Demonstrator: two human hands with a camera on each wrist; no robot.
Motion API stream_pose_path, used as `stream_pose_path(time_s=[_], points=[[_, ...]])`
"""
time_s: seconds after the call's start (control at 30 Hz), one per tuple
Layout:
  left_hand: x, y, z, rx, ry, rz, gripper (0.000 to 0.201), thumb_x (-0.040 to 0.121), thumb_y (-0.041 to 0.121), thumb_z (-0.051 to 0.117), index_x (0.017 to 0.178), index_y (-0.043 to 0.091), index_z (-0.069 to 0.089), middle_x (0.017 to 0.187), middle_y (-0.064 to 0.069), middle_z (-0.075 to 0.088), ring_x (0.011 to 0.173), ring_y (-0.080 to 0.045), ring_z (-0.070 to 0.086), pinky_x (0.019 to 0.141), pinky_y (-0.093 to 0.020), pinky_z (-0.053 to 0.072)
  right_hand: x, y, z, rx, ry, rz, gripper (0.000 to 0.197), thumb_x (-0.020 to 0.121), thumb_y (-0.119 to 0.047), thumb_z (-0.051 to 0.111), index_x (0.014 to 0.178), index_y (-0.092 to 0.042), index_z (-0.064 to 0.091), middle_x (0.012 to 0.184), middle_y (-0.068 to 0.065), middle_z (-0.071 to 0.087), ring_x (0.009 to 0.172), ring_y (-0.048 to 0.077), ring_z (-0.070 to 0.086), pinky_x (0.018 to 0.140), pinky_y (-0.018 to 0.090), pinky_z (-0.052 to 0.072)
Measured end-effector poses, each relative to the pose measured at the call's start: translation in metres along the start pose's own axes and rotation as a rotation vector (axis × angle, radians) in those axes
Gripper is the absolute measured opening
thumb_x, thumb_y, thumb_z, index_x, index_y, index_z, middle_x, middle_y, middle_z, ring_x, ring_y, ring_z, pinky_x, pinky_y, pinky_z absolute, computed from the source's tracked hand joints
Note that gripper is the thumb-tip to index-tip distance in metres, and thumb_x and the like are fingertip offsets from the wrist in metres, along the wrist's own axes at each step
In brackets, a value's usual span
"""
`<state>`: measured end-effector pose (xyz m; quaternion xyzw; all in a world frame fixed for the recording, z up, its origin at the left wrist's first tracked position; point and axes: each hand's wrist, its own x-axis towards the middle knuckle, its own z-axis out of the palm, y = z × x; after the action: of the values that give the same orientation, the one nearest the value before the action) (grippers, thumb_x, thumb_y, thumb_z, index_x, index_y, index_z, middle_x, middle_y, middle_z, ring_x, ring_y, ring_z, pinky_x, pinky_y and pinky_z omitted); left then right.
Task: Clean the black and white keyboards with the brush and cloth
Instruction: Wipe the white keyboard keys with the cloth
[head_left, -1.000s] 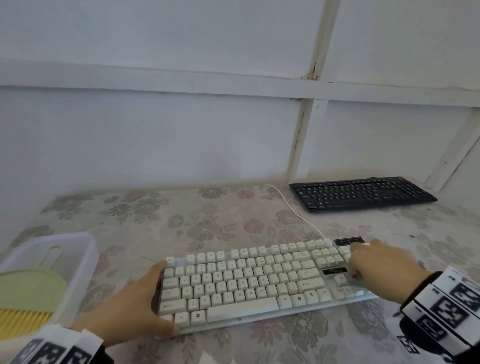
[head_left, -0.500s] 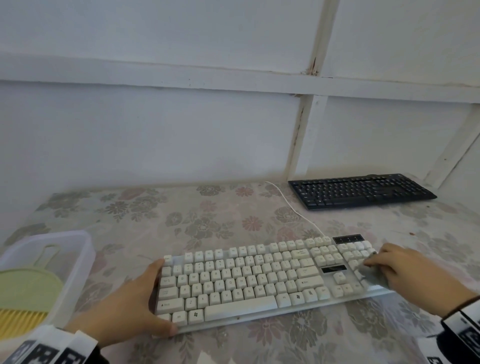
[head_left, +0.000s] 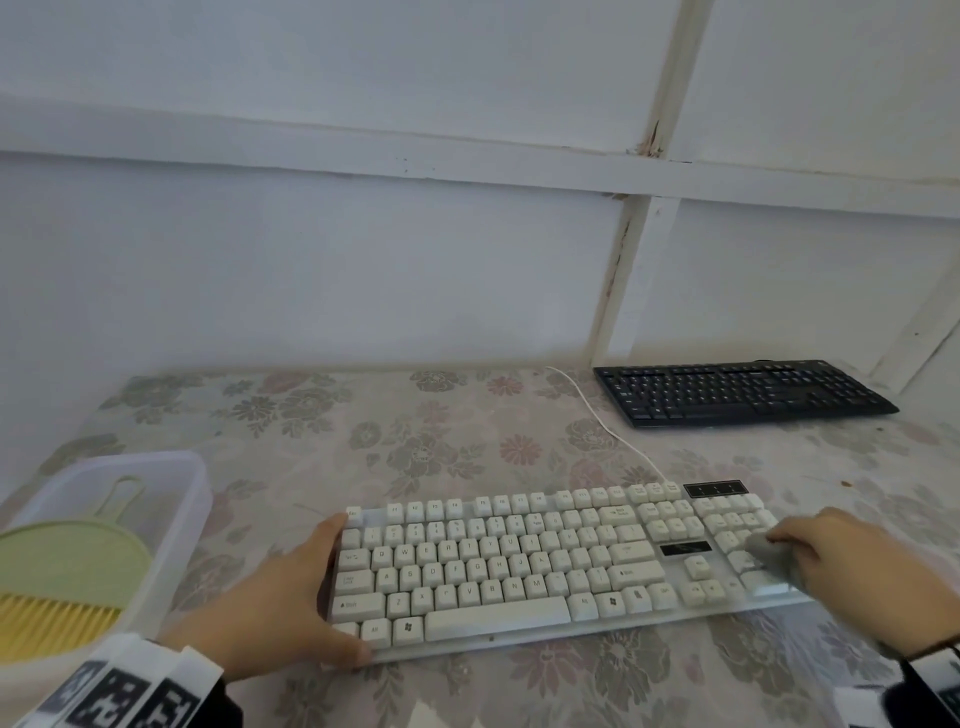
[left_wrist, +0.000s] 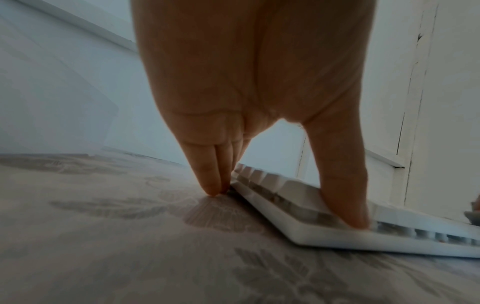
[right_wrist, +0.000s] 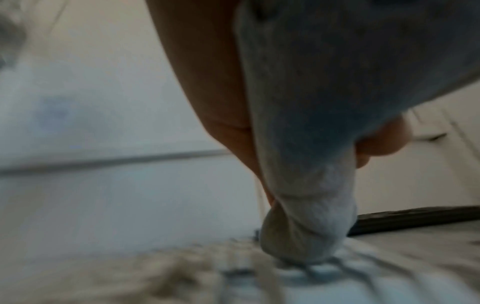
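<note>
**Cloth on the keypad end, left hand bracing**

Nearest us on the flowered tablecloth (head_left: 467, 436), our left hand (head_left: 280, 608) lay against the left end of the white keyboard (head_left: 519, 566). Its fingers were straight and relaxed, their tips down on the tablecloth beside the keyboard's edge, while the thumb (left_wrist: 340, 185) rested on the near corner of the keyboard frame. Nothing was gripped in it.

At the keyboard's other end, our right hand (head_left: 862, 571) had its fingers curled round a grey cloth (head_left: 774, 558). We saw the bunched end of the cloth pressed down on the keys at the right side of the white keyboard, by the number pad. The right wrist view was blurred, but it showed the cloth (right_wrist: 311, 185) wrapped over the fingers and touching the keys.

Off to our left, a clear plastic tub (head_left: 171, 499) stood on the tablecloth, well apart from the keyboard, and the green brush (head_left: 62, 577) with yellow bristles lay inside it.

Farther back, a white cable (head_left: 602, 421) ran from the white keyboard toward the wall. Beyond it, at the far right of the table, the black keyboard (head_left: 737, 392) lay flat near the white panelled wall (head_left: 363, 260).
</note>
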<state>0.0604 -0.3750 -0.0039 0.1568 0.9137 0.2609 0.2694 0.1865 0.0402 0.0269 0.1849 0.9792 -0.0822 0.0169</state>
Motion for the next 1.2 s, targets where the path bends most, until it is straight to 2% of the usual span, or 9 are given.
stream_pose_path(time_s=[0.07, 0.2, 0.3, 0.47, 0.63, 0.73, 0.87, 1.0, 1.2], points=[[0.001, -0.001, 0.0, 0.006, 0.002, 0.001, 0.116, 0.062, 0.044, 0.079, 0.146, 0.036, -0.001, 0.126, 0.023, 0.048, 0.1, 0.003, 0.054, 0.072, -0.01, 0.043, -0.004, -0.035, -0.009, 0.074, -0.063, -0.113, 0.016, 0.092, -0.049, 0.048, 0.084, -0.044, 0.061, 0.086, -0.011, 0.057, 0.075, 0.003, 0.056, 0.062, 0.016, 0.04], [0.003, -0.004, 0.001, -0.017, -0.005, -0.003, 0.119, 0.06, 0.043, 0.08, 0.147, 0.037, -0.001, 0.128, 0.022, 0.048, 0.105, 0.002, 0.053, 0.078, -0.011, 0.041, -0.02, -0.128, -0.015, 0.174, -0.205, -0.456, 0.042, 0.082, -0.065, 0.032, 0.109, -0.047, 0.059, 0.102, -0.021, 0.052, 0.091, -0.005, 0.05, 0.083, 0.014, 0.043], [0.005, -0.006, 0.002, -0.022, 0.0, -0.001, 0.118, 0.06, 0.041, 0.081, 0.146, 0.037, 0.0, 0.126, 0.022, 0.05, 0.103, 0.004, 0.054, 0.077, -0.01, 0.041, -0.023, -0.189, -0.004, 0.257, -0.213, -0.702, 0.028, 0.097, -0.031, 0.044, 0.119, -0.03, 0.061, 0.112, -0.007, 0.054, 0.103, 0.008, 0.047, 0.093, 0.022, 0.038], [0.005, -0.002, 0.0, 0.078, -0.051, 0.075, 0.119, 0.063, 0.057, 0.076, 0.142, 0.034, -0.009, 0.128, 0.033, 0.029, 0.115, 0.006, 0.042, 0.085, -0.001, 0.035, -0.018, -0.261, 0.038, 0.054, -0.181, -0.968, 0.028, 0.087, -0.004, 0.053, 0.112, -0.008, 0.065, 0.115, 0.012, 0.057, 0.098, 0.032, 0.049, 0.091, 0.045, 0.041], [0.004, -0.002, 0.0, 0.203, -0.105, -0.008, 0.112, 0.087, 0.037, 0.062, 0.139, 0.016, -0.035, 0.158, 0.006, -0.002, 0.142, -0.005, 0.016, 0.108, -0.014, 0.017, -0.024, -0.279, 0.045, -0.11, -0.248, -0.926, 0.026, 0.094, -0.004, 0.047, 0.115, -0.002, 0.061, 0.118, 0.017, 0.053, 0.106, 0.034, 0.043, 0.078, 0.043, 0.041], [0.009, -0.006, 0.002, 0.171, -0.147, -0.024, 0.126, 0.077, 0.043, 0.07, 0.138, 0.018, -0.037, 0.158, 0.006, 0.003, 0.139, -0.006, 0.023, 0.108, -0.016, 0.022, -0.028, -0.28, 0.039, -0.162, -0.256, -0.918, 0.025, 0.095, -0.007, 0.047, 0.114, 0.0, 0.062, 0.121, 0.016, 0.054, 0.112, 0.035, 0.04, 0.081, 0.046, 0.04], [0.008, -0.005, 0.003, 0.165, -0.133, -0.004, 0.142, 0.055, 0.077, 0.065, 0.136, 0.023, -0.039, 0.155, 0.012, 0.003, 0.139, -0.003, 0.022, 0.11, -0.015, 0.019, -0.025, -0.265, 0.038, -0.217, -0.225, -0.892, 0.027, 0.096, -0.011, 0.047, 0.116, 0.0, 0.06, 0.121, 0.014, 0.056, 0.114, 0.033, 0.039, 0.085, 0.047, 0.042], [0.006, -0.005, 0.006, 0.101, -0.133, -0.035, 0.132, 0.069, 0.051, 0.073, 0.138, 0.027, -0.037, 0.156, 0.012, 0.007, 0.135, -0.004, 0.028, 0.11, -0.019, 0.025, -0.023, -0.231, 0.04, -0.203, -0.183, -0.899, 0.034, 0.096, -0.008, 0.046, 0.128, -0.007, 0.055, 0.124, 0.011, 0.055, 0.113, 0.031, 0.039, 0.078, 0.041, 0.039], [0.003, 0.002, 0.006, 0.112, -0.123, -0.051, 0.123, 0.075, 0.056, 0.066, 0.141, 0.026, -0.033, 0.156, 0.013, 0.009, 0.131, -0.003, 0.033, 0.109, -0.017, 0.027, -0.013, -0.162, 0.043, -0.152, -0.195, -0.812, 0.036, 0.091, -0.009, 0.056, 0.125, -0.022, 0.06, 0.117, -0.001, 0.062, 0.09, 0.018, 0.034, 0.054, 0.017, 0.016]])
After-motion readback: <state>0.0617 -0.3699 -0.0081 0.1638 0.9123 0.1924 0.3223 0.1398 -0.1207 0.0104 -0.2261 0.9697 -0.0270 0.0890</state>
